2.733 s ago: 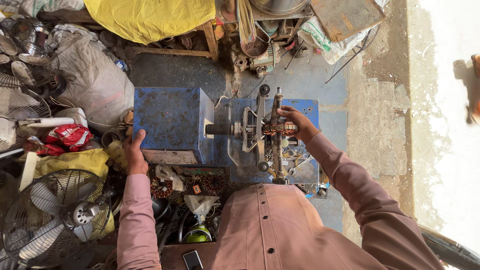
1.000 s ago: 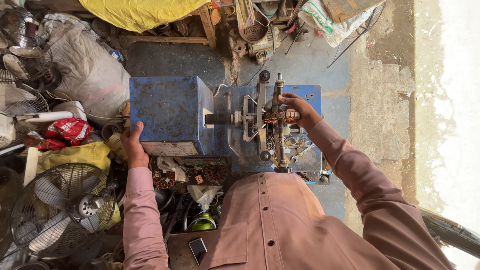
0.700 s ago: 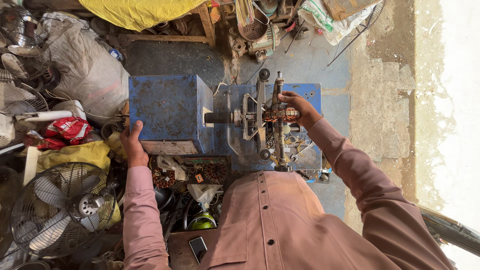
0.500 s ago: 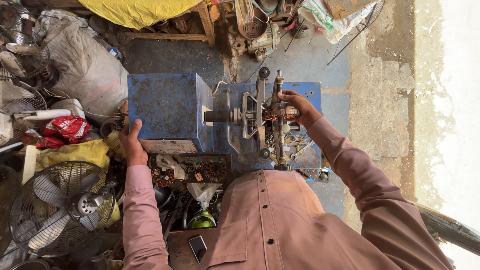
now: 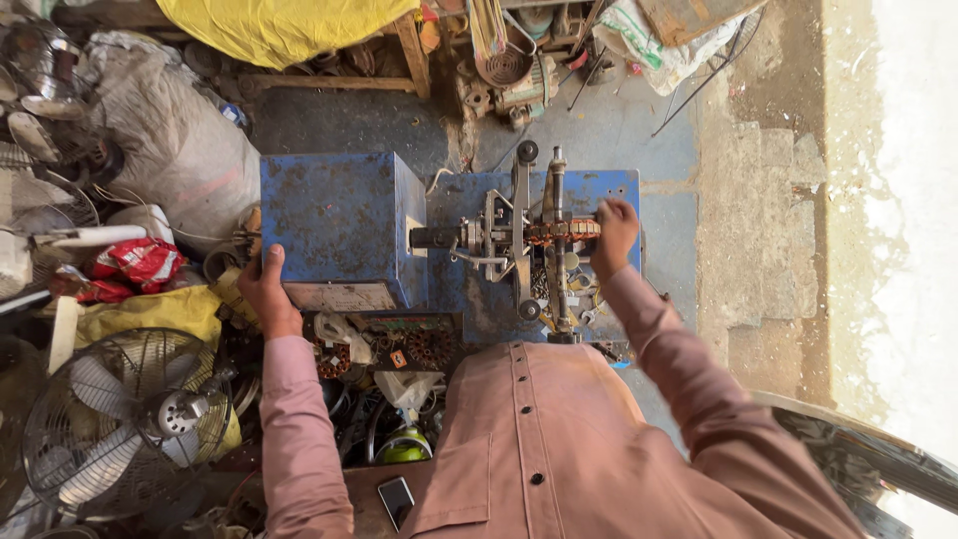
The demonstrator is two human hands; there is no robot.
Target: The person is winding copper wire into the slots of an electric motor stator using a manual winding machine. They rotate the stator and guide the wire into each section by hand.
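Right hand (image 5: 612, 232) pinching the copper-wound core (image 5: 561, 231), prob heavy/stiff w/ fragile wire; left hand (image 5: 267, 291) gripping blue box (image 5: 337, 224) corner.

The blue box (image 5: 334, 225) fills the blue machine base's (image 5: 611, 188) left half; the winding frame (image 5: 524, 235) crowds its middle. Open concrete floor (image 5: 763, 220) lies beyond its right edge; sacks (image 5: 170, 150) and a fan (image 5: 130, 424) block the left.

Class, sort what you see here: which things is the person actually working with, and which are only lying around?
In use:
left hand on the blue metal box
right hand on the copper-wound core
metal winding frame

Lying about:
fan
grey sack
yellow cloth
phone
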